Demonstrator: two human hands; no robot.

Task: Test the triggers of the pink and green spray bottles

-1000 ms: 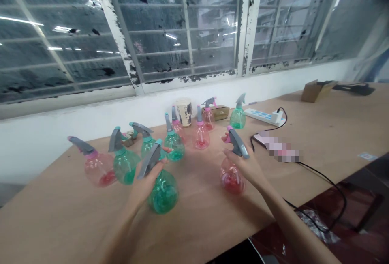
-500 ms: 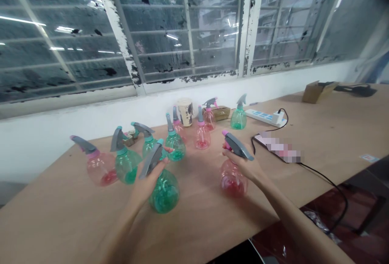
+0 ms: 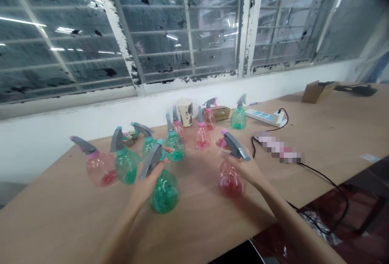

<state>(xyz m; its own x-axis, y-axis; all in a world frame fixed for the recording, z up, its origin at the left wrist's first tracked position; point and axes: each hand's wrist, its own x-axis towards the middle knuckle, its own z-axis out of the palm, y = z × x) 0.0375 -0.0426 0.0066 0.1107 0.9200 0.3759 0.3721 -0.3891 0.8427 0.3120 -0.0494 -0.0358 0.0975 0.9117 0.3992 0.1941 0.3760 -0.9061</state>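
My left hand is wrapped round the neck of a green spray bottle with a grey head, at the near middle of the table. To its right, my right hand grips a pink spray bottle by the neck, its fingers at the pink trigger. Both grey heads point away from me. Beyond my left hand stand a green spray bottle and a pink spray bottle. At the left are another pink bottle and a green bottle.
A paper cup and a brown cardboard piece stand by the wall. Farther right lie a white power strip, a phone on a black cable, and an open cardboard box. The table edge runs along the lower right.
My right hand has shifted slightly left with the pink spray bottle, and its fingers reach farther out around the trigger. My left hand and its green bottle have hardly moved.
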